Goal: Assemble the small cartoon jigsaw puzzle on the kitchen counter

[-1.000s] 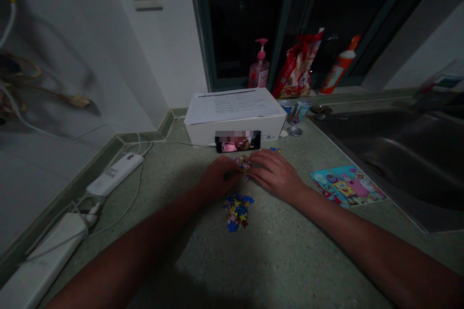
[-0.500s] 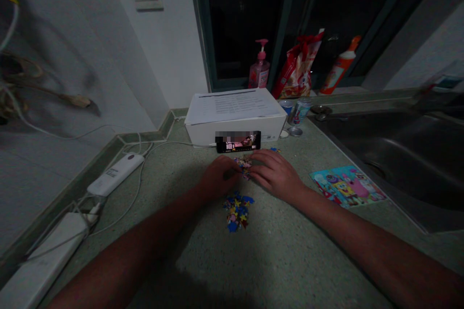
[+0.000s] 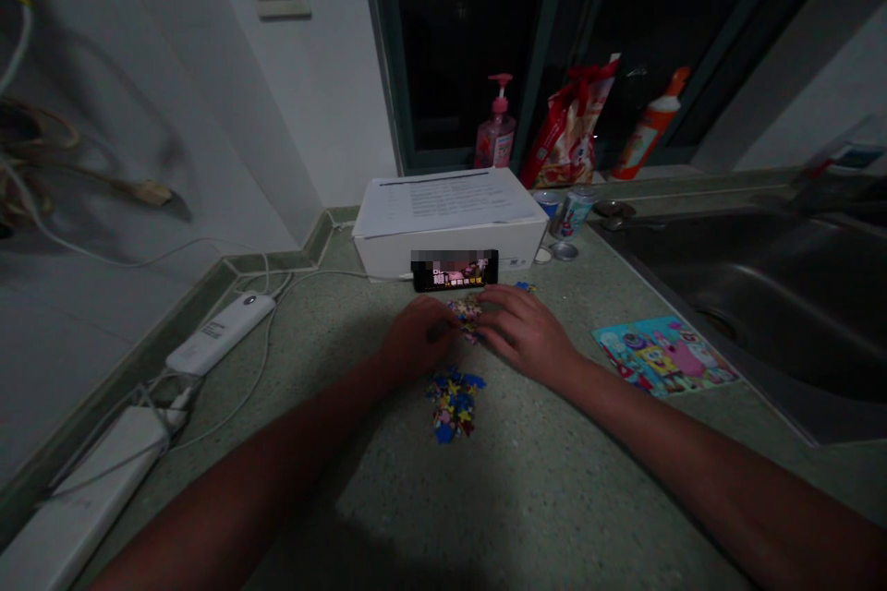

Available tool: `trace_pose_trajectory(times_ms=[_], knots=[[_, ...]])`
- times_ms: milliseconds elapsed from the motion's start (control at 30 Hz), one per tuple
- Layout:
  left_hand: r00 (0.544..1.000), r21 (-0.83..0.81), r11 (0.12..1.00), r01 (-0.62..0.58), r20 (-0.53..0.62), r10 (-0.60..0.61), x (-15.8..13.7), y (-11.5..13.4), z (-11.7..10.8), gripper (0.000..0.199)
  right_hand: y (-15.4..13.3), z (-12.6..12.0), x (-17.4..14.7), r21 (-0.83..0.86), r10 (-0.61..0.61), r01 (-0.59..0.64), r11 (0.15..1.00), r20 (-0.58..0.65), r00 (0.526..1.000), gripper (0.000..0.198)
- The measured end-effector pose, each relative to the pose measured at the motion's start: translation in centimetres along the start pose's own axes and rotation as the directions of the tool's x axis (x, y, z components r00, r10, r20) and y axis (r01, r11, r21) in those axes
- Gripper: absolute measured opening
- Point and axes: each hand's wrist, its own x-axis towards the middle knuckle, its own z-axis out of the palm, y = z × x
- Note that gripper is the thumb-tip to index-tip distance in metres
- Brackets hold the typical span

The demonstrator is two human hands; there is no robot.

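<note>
Between my two hands lies a small cluster of jigsaw puzzle pieces, mostly pale and pinkish. My left hand is curled at its left edge, thumb and fingers drawn together; what they pinch is too small to make out. From the other side, my right hand reaches in with fingers stretched and slightly apart, the tips touching the cluster's right edge. Nearer to me is a loose heap of puzzle pieces in blue, yellow and red. A few more blue pieces show behind my right hand.
A phone leans on a white box with papers on top. On the right, a colourful cartoon picture sheet lies beside the sink. Cans stand behind. Power strips and cables run along the left.
Both hands stay almost in place; my right hand's fingers shift very slightly. The picture on the phone screen has changed.
</note>
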Motion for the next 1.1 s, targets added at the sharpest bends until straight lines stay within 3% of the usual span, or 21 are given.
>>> trace_pose_trajectory(times_ms=[233, 667, 1100], knots=[[0.997, -0.106, 0.993, 0.044, -0.052, -0.049, 0.16, 0.02, -0.11, 0.009, -0.22, -0.15, -0.02, 0.029, 0.035, -0.036, 0.999, 0.04, 0.999, 0.023], [0.999, -0.192, 0.98, 0.044, 0.003, -0.045, 0.0, -0.32, -0.07, 0.008, -0.36, 0.17, 0.27, -0.017, -0.093, 0.093, 0.996, -0.014, 0.996, 0.016], [0.995, -0.193, 0.977, 0.093, 0.037, -0.088, -0.03, -0.58, 0.02, 0.006, -0.39, 0.05, 0.24, 0.033, -0.062, 0.062, 0.998, -0.004, 0.998, 0.02]])
